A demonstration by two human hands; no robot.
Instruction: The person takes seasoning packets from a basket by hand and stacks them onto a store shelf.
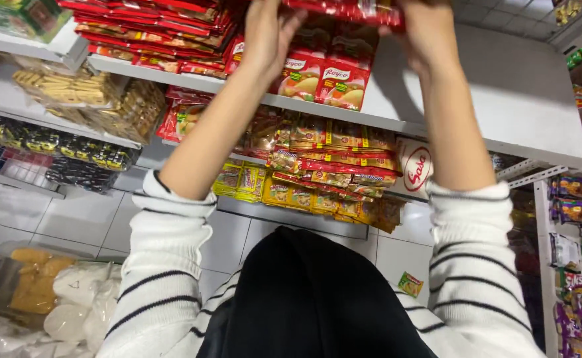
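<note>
Fingers of the left hand [268, 33] curled up against the underside of a strip of red sachets [350, 10], gripping its left end at the very top of the view. Right hand [423, 30] clamped on the strip's right end, fingertips cut off by the frame edge. Strip stretched flat between the 2 hands, held above the white shelf [503, 99]. Just below the fingers, 2 red sachets with a pale picture [321, 79] hanging over the shelf's front edge. Left of the hands, stacked red packets [152, 30] on the same shelf. Lower down, rows of yellow and orange sachets [324, 179]. Striped white sleeves [165, 265] pushed back to the elbows. On the floor tiles, 1 small green-yellow sachet [409, 284].
</note>
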